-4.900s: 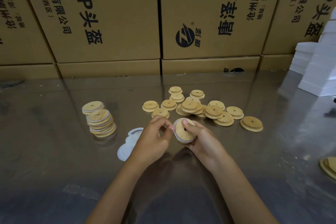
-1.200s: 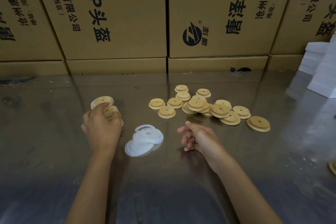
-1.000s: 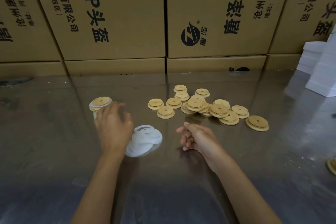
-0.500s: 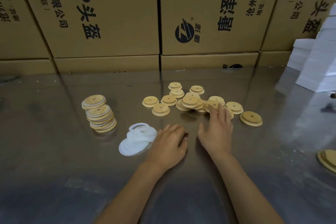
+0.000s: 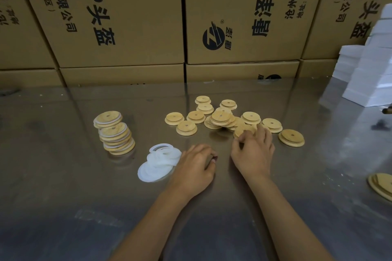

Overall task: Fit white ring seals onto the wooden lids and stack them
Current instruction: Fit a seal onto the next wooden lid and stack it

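Pinching a wooden lid (image 5: 244, 130) from the loose pile, the right hand (image 5: 253, 152) curls; left hand (image 5: 194, 167) rests loosely curled beside white seals (image 5: 160, 161); finished stack (image 5: 115, 133) stands left.

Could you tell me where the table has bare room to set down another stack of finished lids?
Bare steel lies left of the leaning stack and between it and the loose lids. Crowded: around the white rings, left hand and right hand.

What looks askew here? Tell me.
The stack of sealed lids at left leans: its upper lids sit offset toward the back left, not squarely over the lower ones. The seals lie in a loose overlapping pile. Nothing looks damaged.
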Tool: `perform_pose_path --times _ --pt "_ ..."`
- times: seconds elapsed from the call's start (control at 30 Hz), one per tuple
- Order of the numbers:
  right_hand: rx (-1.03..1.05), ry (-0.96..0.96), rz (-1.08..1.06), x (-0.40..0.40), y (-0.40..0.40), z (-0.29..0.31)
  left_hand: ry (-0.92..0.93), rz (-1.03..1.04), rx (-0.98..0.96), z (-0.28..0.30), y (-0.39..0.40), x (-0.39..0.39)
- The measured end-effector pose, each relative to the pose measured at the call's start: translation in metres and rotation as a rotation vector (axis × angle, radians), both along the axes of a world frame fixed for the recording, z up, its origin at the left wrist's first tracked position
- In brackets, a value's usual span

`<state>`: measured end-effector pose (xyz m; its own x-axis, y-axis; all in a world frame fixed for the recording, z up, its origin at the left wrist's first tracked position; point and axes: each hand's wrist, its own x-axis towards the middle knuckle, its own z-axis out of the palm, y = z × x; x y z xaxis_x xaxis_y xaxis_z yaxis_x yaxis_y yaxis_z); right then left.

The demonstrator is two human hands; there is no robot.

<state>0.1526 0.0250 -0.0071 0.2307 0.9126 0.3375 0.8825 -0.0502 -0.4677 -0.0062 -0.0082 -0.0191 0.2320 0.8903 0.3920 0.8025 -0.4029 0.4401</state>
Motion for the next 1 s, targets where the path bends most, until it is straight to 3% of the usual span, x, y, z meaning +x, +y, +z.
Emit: perform_pose_path --times 0.4,0.6,0.83,1.0 --pt "-0.013 0.103 0.125 -0.001 -0.001 0.001 -0.004 0.0 -0.019 0.001 0.0 0.001" --pt "-0.042 0.008 0.244 -0.003 0.0 -0.005 0.003 -0.003 -0.024 0.002 0.0 0.001" --pt "-0.021 0.237 0.385 -0.015 -0.006 0.0 -0.119 0.09 -0.115 0.0 0.0 0.0" --pt "-0.114 0.522 0.559 -0.026 -0.014 0.007 -0.2 0.081 -0.118 0.0 -0.001 -0.001"
